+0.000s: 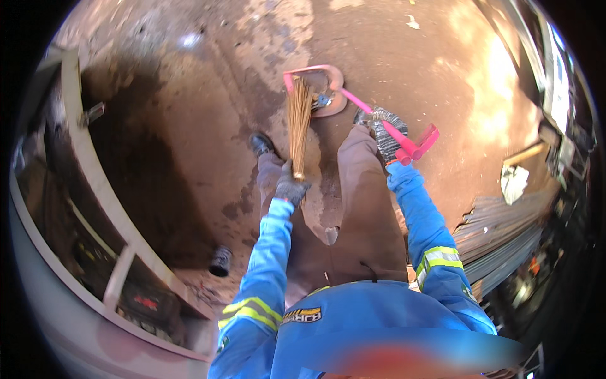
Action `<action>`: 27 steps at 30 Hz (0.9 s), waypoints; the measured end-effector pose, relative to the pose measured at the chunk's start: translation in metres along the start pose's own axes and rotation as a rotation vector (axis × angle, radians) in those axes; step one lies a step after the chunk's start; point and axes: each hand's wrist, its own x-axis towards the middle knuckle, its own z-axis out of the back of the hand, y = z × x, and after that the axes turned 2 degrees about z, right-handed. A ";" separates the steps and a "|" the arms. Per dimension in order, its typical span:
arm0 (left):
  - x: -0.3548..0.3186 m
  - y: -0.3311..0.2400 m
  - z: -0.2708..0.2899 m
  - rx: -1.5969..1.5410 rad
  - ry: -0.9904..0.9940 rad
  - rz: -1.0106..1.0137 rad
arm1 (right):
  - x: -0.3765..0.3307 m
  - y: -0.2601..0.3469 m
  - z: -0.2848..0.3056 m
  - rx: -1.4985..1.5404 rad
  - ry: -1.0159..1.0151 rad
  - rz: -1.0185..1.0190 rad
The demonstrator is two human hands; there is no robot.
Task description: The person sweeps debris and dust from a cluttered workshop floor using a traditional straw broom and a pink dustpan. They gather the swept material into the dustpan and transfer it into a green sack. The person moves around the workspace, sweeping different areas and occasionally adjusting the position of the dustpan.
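Observation:
My left hand (291, 184), in a dark glove, is closed around the bound end of a stick broom (298, 129). The broom's thin tan bristles point away from me, and their tips reach into a pink dustpan (338, 77) on the ground. Some debris with a blue scrap (323, 100) lies in the pan. To the right, my right hand (388, 136), in a black-and-white striped glove, grips the dustpan's long pink handle. The handle's forked pink end (420, 146) sticks out past this hand.
Brown, stained ground spreads around my boots (262, 144). A curved metal frame (101, 177) stands along the left, with a dark can (221, 261) near it. Long metal strips (499, 230) and a white bag (514, 183) beside a wooden piece lie at right.

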 end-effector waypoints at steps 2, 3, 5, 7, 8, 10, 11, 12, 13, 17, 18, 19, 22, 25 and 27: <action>-0.029 -0.068 0.010 0.095 -0.054 -0.091 | -0.003 -0.017 0.023 0.041 -0.078 -0.050; -0.040 -0.068 0.017 0.013 -0.064 -0.105 | -0.004 -0.024 0.037 0.065 -0.132 -0.076; -0.062 -0.091 0.033 -0.147 -0.063 -0.064 | -0.012 -0.040 0.063 0.104 -0.292 -0.158; -0.077 -0.125 0.054 -0.233 0.000 0.030 | -0.033 -0.064 0.101 0.105 -0.381 -0.169; -0.075 -0.134 0.067 -0.238 0.056 0.077 | -0.043 -0.074 0.114 0.112 -0.428 -0.174; -0.062 -0.147 0.077 -0.311 0.110 0.166 | -0.048 -0.057 0.134 0.510 -0.627 -0.268; -0.050 -0.141 0.085 -0.233 0.110 0.235 | -0.052 -0.052 0.147 0.710 -0.730 -0.308; -0.038 -0.140 0.086 -0.155 0.108 0.303 | -0.058 -0.058 0.156 0.685 -0.764 -0.334; -0.031 -0.162 0.064 0.083 0.064 0.294 | -0.065 -0.065 0.174 0.646 -0.806 -0.361; 0.006 -0.188 -0.004 0.607 0.021 0.251 | -0.058 -0.075 0.224 0.789 -1.056 -0.396; 0.005 -0.206 -0.038 0.611 0.027 0.258 | -0.048 -0.074 0.238 0.773 -1.071 -0.386; 0.010 -0.225 -0.067 0.605 0.041 0.260 | -0.040 -0.078 0.252 0.719 -1.070 -0.369; 0.029 -0.317 -0.176 0.570 0.126 0.352 | -0.021 -0.099 0.286 0.495 -1.076 -0.303; 0.091 -0.372 -0.216 0.810 0.306 0.079 | 0.006 -0.105 0.322 0.318 -1.114 -0.280; 0.161 -0.401 -0.231 0.985 0.448 -0.175 | 0.027 -0.110 0.342 0.396 -1.185 -0.328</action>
